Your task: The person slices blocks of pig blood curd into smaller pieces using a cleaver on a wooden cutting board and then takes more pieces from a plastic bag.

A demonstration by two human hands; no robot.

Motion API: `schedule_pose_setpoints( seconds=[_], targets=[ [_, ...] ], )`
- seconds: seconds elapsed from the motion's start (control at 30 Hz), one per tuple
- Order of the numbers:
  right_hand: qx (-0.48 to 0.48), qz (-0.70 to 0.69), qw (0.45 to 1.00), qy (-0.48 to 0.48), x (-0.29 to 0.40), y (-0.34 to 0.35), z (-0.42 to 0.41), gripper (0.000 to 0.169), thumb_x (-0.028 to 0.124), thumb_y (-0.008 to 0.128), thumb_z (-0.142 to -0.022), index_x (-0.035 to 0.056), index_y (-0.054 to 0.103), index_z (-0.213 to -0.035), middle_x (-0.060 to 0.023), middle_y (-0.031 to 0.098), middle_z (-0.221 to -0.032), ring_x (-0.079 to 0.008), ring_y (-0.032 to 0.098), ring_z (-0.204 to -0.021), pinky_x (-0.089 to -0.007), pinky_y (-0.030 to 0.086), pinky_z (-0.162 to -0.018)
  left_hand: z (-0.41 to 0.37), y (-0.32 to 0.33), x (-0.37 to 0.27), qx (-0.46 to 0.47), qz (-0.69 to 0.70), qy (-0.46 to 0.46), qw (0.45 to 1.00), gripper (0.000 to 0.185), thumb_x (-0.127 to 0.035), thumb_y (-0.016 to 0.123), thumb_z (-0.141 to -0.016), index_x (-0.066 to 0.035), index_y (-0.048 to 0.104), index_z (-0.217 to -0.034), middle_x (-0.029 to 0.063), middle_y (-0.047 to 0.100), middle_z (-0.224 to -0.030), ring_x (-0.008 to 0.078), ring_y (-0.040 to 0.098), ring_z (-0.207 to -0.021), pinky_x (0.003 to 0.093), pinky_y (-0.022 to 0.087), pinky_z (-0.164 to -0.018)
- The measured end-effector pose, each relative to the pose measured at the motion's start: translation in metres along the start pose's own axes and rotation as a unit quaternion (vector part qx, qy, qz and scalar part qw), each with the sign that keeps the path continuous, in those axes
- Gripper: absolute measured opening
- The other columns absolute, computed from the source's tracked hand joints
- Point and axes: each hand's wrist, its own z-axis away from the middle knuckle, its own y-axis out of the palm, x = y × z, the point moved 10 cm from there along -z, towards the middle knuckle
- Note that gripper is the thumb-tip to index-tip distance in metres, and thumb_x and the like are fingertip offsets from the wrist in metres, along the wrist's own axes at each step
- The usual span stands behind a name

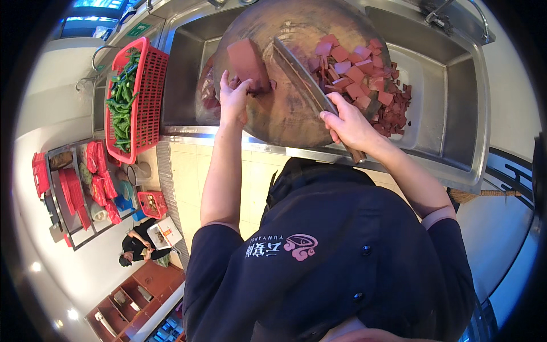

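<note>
A round wooden chopping block (290,115) lies across a steel double sink. On its left side is a large dark-red block, perhaps blood curd (249,64). My left hand (234,96) is at the near end of that block, thumb and fingers spread, touching or almost touching it. My right hand (348,122) grips the wooden handle of a cleaver (305,79), whose blade points away to the upper left over the middle of the board. To the right of the blade lie many flat cut squares (354,74) of the same red stuff, in a loose pile.
More red pieces (393,113) lie in a pale tub (412,128) in the right basin. A plastic bag (207,96) is in the left basin. A red basket (149,94) of green peppers (122,107) stands at the left. A co-worker (139,243) is farther off at lower left.
</note>
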Motion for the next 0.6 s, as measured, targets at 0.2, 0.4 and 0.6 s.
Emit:
schedule_pose_setpoints(
  seconds=[0.2, 0.4, 0.6],
  targets=[
    [-0.001, -0.005, 1.0, -0.011, 0.05, 0.016, 0.005, 0.029, 0.017, 0.05, -0.096, -0.0008, 0.04, -0.117, -0.0068, 0.054, -0.071, -0.0145, 0.054, -0.048, -0.0321, 0.045, -0.046, -0.031, -0.032, -0.01, -0.016, -0.06, 0.117, 0.991, 0.054, -0.002, 0.062, -0.088, 0.001, 0.043, -0.138, 0.0151, 0.053, -0.133, 0.0202, 0.057, -0.112, 0.0309, 0.045, -0.095],
    [-0.051, -0.024, 0.998, 0.002, 0.068, 0.052, -0.033, 0.026, 0.016, 0.049, -0.096, 0.0005, 0.042, -0.115, -0.0061, 0.054, -0.069, -0.0135, 0.054, -0.048, -0.0309, 0.044, -0.045, -0.081, -0.026, -0.029, 0.042, -0.103, 0.196, 0.974, 0.05, -0.005, 0.061, -0.088, 0.003, 0.047, -0.135, 0.0129, 0.058, -0.129, 0.0168, 0.061, -0.095, 0.0308, 0.05, -0.085],
    [-0.113, 0.002, 0.993, 0.042, 0.091, 0.086, -0.058, 0.018, 0.013, 0.049, -0.097, 0.0027, 0.043, -0.111, -0.0033, 0.05, -0.07, -0.0109, 0.05, -0.048, -0.0278, 0.041, -0.044, -0.11, -0.004, -0.018, 0.182, -0.148, 0.195, 0.952, 0.051, -0.011, 0.065, -0.087, -0.001, 0.051, -0.135, 0.0155, 0.058, -0.13, 0.0191, 0.064, -0.087, 0.0316, 0.051, -0.082]
  ],
)
